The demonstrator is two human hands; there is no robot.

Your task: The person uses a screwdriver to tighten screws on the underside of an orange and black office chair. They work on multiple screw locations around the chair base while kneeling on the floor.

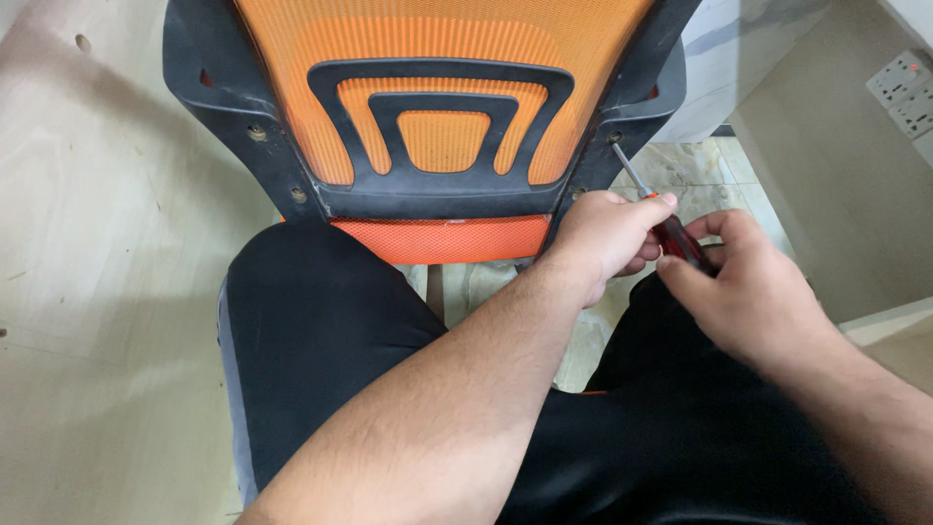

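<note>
A screwdriver [653,206] with a dark red handle and thin metal shaft is angling up and to the left, its tip meeting a screw hole [614,137] on the right edge of the chair back's black plastic frame [243,107]. The shaft's long axis is running diagonally from that hole down toward the hands. The left hand [604,235] is curling closed around the shaft where it joins the handle, sitting nearer the frame. The right hand [753,292] is gripping the handle's far end with fingers wrapped shut, lying farther from the frame, below and right of it. Orange mesh [442,58] is filling the frame. Below the frame, the person's dark-trousered legs [321,331] are showing. A pale wooden board [97,243] is lying left of the frame, and white wall sockets [904,92] are sitting far to its right.
</note>
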